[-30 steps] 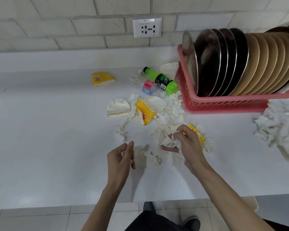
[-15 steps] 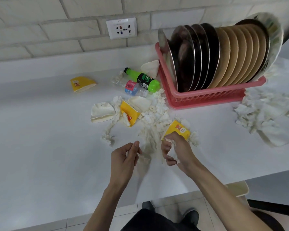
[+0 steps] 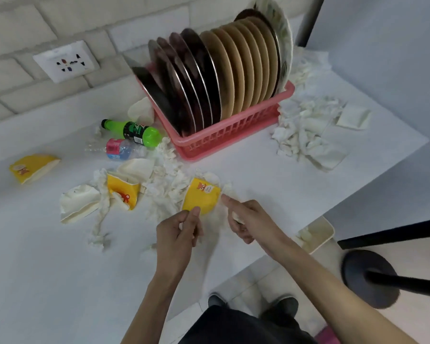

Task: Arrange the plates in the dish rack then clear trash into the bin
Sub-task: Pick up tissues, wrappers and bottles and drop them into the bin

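Your plates stand on edge in the pink rack. Crumpled tissues, yellow cups and two bottles litter the desk. The bin sits below its edge.

At twelve o'clock the dish rack is matt pink plastic. The metal plates in it are glossy; the tan plates look matt, perhaps bamboo. Tissue at two o'clock is rough, crumpled paper. The green bottle at ten o'clock is shiny plastic, on a smooth white counter.
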A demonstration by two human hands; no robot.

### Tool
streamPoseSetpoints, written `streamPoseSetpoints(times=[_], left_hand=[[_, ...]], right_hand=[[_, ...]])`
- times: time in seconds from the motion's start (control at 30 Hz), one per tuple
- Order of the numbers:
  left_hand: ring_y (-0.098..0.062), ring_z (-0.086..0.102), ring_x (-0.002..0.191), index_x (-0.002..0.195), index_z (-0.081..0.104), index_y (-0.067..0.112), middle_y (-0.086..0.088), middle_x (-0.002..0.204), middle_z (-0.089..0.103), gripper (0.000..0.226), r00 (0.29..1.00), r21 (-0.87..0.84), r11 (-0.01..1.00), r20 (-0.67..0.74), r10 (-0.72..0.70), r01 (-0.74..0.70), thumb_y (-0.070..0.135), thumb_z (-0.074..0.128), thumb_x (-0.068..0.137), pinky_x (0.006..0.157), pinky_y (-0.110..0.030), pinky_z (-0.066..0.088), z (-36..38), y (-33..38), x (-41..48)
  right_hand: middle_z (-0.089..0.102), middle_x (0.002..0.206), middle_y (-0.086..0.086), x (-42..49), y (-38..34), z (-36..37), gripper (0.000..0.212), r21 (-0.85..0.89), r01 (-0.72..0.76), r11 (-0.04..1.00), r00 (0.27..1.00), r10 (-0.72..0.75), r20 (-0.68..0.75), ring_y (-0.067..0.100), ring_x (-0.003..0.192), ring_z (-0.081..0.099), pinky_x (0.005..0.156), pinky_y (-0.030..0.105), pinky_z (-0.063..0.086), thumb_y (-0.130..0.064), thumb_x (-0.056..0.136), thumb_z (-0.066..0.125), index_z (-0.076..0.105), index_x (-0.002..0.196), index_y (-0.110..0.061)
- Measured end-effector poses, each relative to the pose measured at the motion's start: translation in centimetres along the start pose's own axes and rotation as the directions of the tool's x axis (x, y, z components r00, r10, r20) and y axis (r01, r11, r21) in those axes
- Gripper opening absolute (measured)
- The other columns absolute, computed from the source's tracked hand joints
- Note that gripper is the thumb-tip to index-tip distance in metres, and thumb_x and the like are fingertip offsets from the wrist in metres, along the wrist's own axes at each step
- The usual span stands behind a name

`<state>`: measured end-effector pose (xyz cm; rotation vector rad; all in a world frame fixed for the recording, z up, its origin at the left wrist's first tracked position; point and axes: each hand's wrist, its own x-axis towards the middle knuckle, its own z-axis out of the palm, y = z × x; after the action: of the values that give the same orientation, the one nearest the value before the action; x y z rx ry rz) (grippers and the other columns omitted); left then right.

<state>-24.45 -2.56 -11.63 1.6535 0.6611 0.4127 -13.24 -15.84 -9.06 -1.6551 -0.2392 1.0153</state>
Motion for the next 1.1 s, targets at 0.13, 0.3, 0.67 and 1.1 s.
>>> streamPoseSetpoints(times=[0.13, 0.3, 0.67, 1.1], left_hand=[[-0.016, 0.045, 0.047, 0.081, 0.07, 0.012, -0.003, 0.058, 0.059, 0.026, 0.99, -0.001, 1.0, 0.138, 0.009, -0.009, 0.017, 0.055, 0.101, 0.048, -0.022, 0.038, 4.6, 1.2, 0.5], [-0.02, 0.041, 0.034, 0.052, 0.053, 0.001, -0.01, 0.044, 0.05, 0.057, 0.966, -0.004, 1.0, 0.26, -0.014, 0.016, 0.042, 0.057, 0.092, 0.042, -0.024, 0.035, 11.5, 3.4, -0.6], [-0.015, 0.025, 0.057, 0.06, 0.033, 0.013, 0.002, 0.056, 0.028, 0.045, 0.868, 0.083, 0.997, 0.494, -0.046, 0.006, 0.038, 0.044, 0.096, 0.056, -0.024, 0.025, 27.6, 4.4, -4.2], [-0.015, 0.045, 0.041, 0.056, 0.064, 0.013, -0.01, 0.052, 0.057, 0.05, 0.761, 0.209, 0.976, 0.624, -0.177, 0.055, -0.023, 0.032, 0.07, 0.044, -0.021, 0.03, 40.1, 4.4, -6.2]], right_hand=[[0.023, 0.052, 0.001, -1.7, 1.4, -4.5, 0.056, 0.036, -0.018, 0.999, 0.997, 0.02, -0.08, 0.017, 0.048, 0.015, 0.049, 0.026, 0.013, -0.041, 0.098, 0.053, 0.027, 0.058, -0.012], [0.033, 0.052, -0.001, -4.8, 3.1, -10.2, 0.039, 0.087, 0.02, 0.996, 0.994, -0.011, -0.11, 0.015, 0.044, 0.023, 0.046, 0.025, 0.018, -0.029, 0.097, 0.058, 0.051, 0.062, -0.013], [0.028, 0.046, 0.006, -10.5, 9.5, -23.7, 0.062, 0.151, 0.035, 0.988, 0.951, 0.014, -0.31, 0.018, 0.04, 0.024, 0.042, 0.025, 0.022, -0.037, 0.102, 0.046, 0.034, 0.046, -0.015], [0.052, 0.05, 0.009, -15.3, 16.5, -35.3, 0.027, 0.294, -0.016, 0.956, 0.876, 0.155, -0.456, 0.017, 0.028, 0.039, 0.035, 0.018, 0.025, -0.022, 0.096, 0.062, 0.069, 0.088, 0.002]])
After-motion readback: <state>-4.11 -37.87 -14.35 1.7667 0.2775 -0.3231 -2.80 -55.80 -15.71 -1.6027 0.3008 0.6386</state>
